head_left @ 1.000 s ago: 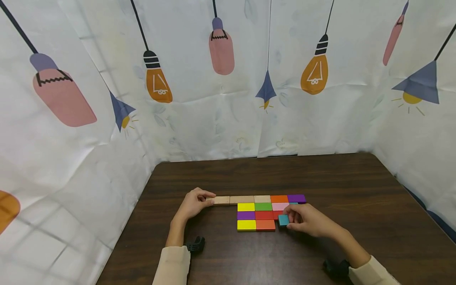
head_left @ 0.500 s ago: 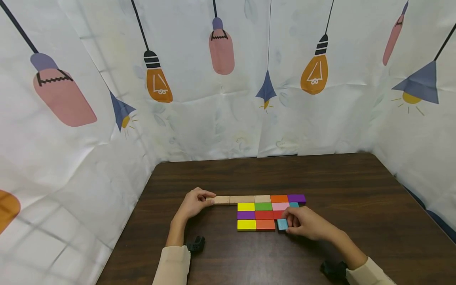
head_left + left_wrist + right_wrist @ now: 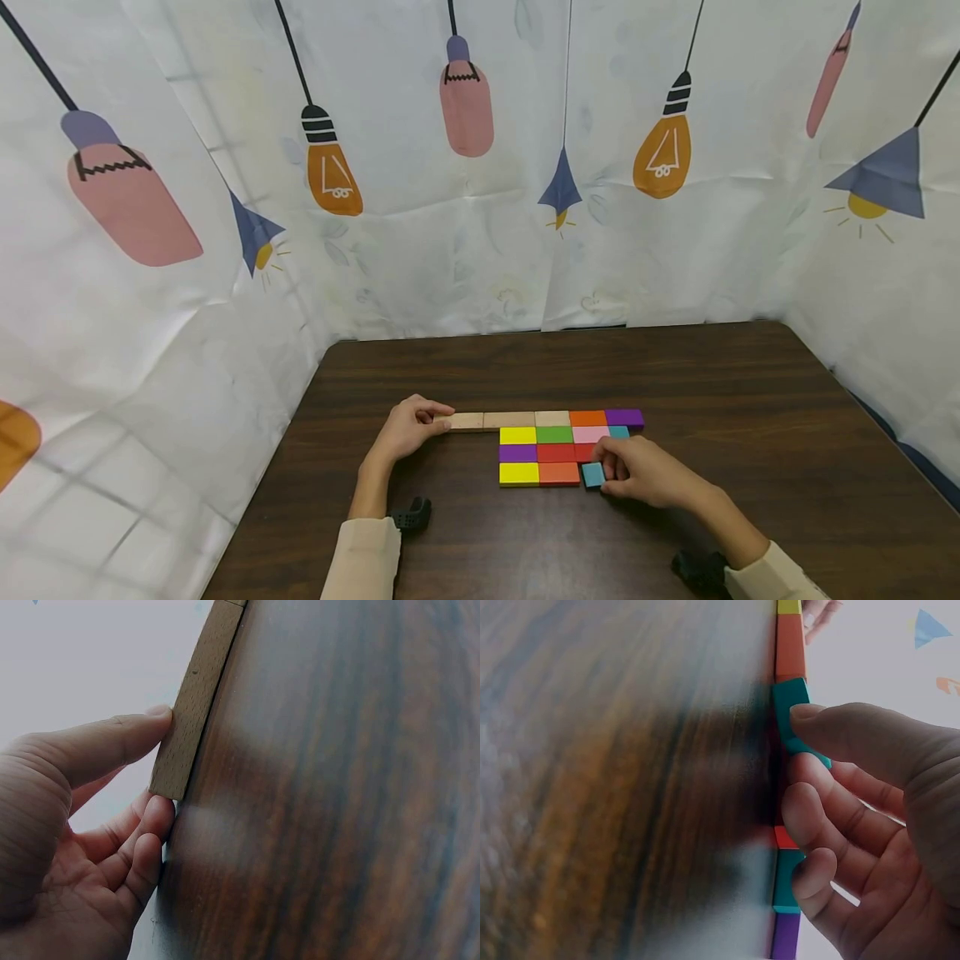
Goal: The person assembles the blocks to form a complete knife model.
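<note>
My left hand pinches the left end of a plain wooden block, with the thumb on its near side, as the left wrist view shows. Between thumb and fingers of my right hand is a teal block, slightly turned, at the right end of the front row beside an orange-red block. In the right wrist view the thumb presses the teal block's near face, which sits tilted. Fingers of the right hand partly cover the red block behind.
Coloured blocks lie in several rows: yellow, green, pink, purple, red. The back row runs from plain wood to orange and purple. All lie on the dark wooden table, with a patterned curtain behind.
My right hand has drawn the teal block slightly nearer and leftward, toward the end of the front row, and it has turned a little. My left hand has stayed in place.
</note>
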A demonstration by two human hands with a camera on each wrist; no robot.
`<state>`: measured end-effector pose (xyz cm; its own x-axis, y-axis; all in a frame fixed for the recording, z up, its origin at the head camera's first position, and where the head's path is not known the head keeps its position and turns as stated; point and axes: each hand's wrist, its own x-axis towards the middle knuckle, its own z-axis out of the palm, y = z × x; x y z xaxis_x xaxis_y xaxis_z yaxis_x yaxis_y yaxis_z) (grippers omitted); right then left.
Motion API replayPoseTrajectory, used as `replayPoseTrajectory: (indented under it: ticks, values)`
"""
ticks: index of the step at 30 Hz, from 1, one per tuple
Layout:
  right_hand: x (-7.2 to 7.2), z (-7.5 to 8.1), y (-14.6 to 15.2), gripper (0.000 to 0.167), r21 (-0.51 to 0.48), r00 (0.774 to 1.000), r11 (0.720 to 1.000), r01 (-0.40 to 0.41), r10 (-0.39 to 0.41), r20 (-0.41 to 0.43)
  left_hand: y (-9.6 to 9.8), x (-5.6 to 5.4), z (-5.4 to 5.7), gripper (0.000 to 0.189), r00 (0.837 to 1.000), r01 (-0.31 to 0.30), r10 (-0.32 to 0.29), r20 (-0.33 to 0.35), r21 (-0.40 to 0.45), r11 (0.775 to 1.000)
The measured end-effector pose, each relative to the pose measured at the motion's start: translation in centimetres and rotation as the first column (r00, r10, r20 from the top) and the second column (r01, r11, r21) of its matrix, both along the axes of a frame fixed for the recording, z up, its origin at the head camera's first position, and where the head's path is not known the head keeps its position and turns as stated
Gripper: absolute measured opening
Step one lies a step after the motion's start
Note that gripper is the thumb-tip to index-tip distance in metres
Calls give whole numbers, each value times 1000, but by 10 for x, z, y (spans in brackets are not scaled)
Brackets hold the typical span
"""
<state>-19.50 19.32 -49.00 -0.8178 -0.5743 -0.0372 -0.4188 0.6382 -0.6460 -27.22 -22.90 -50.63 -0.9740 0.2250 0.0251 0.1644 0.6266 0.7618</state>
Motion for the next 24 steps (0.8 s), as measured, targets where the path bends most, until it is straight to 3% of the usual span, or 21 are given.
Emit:
replayPoseTrajectory:
  ticks: [24]
  values:
    - [1, 4, -10, 20, 30, 999, 999, 41, -41, 1, 1, 1, 1, 17, 1000, -1, 1, 0, 4, 1000]
